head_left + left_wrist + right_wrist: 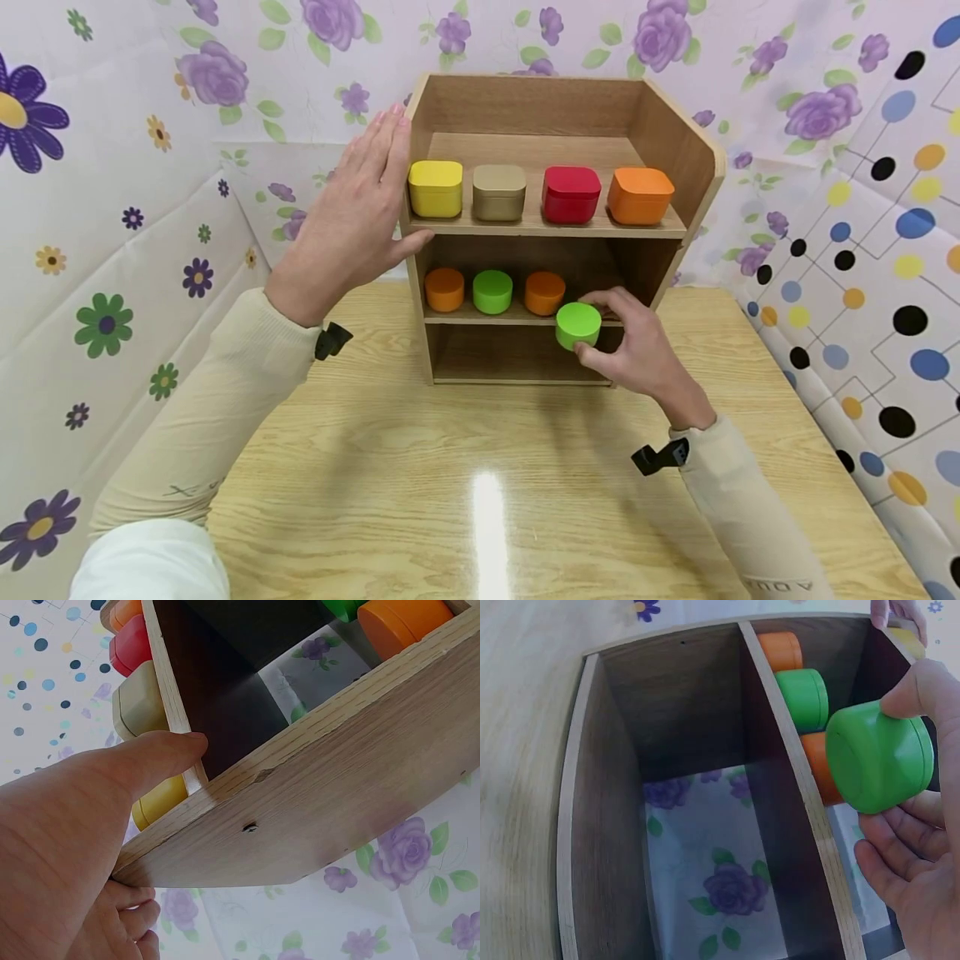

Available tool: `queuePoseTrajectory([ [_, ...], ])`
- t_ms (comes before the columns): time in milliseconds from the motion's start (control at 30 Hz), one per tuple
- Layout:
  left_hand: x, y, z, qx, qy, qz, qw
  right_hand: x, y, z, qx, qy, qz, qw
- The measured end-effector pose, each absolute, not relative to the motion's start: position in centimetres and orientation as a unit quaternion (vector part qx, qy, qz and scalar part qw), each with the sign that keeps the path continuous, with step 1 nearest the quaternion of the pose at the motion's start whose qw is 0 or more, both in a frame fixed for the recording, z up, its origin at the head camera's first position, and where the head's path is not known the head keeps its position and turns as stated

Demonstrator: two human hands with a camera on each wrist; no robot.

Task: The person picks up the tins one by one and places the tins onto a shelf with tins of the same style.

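Note:
My right hand (633,346) pinches a bright green round container (577,325) between thumb and fingers, in front of the right end of the middle shelf. In the right wrist view this green container overlaps the shelf's front edge, beside an orange round one. My left hand (358,200) rests along the left side panel (300,817) of the wooden shelf unit (517,227), its fingers straight. Its thumb (169,754) reaches over the front edge near the yellow container. On the middle shelf stand an orange (444,290), a green (492,292) and another orange round container (544,293).
Up on the top shelf sit a yellow (436,190), a tan (498,193), a red (571,196) and an orange squarish container (641,197). The unit stands on a light wooden table (390,467), with patterned cloth (105,208) around it.

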State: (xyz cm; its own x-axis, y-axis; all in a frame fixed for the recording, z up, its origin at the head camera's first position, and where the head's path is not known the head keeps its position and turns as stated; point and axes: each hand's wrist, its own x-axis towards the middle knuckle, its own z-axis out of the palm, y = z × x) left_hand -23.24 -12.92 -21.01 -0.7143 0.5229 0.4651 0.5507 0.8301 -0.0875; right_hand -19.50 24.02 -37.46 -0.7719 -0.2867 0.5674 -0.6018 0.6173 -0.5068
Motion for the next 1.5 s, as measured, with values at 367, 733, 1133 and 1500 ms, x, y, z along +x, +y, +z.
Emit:
queuePoseTrajectory([
  [367,-23.2,-12.9,-21.0,-0.286,-0.928,-0.027,0.238,-20.7,24.1,-38.1,0.189,-0.864,0.376,0.275],
  [733,-23.3,-13.0,-21.1,-0.288,-0.926,-0.024,0.243,-21.8,23.5,-39.2,0.173,-0.846,0.364,0.347],
  [1133,-23.4,-12.9,-21.1,-0.289,-0.927,-0.021,0.238,-22.5,23.3,-39.4,0.156,-0.846,0.342,0.379],
  [1500,-23.3,-12.9,-21.1,-0.291,-0.924,-0.023,0.248,-22.9,23.4,-38.5,0.144,-0.866,0.327,0.349],
])
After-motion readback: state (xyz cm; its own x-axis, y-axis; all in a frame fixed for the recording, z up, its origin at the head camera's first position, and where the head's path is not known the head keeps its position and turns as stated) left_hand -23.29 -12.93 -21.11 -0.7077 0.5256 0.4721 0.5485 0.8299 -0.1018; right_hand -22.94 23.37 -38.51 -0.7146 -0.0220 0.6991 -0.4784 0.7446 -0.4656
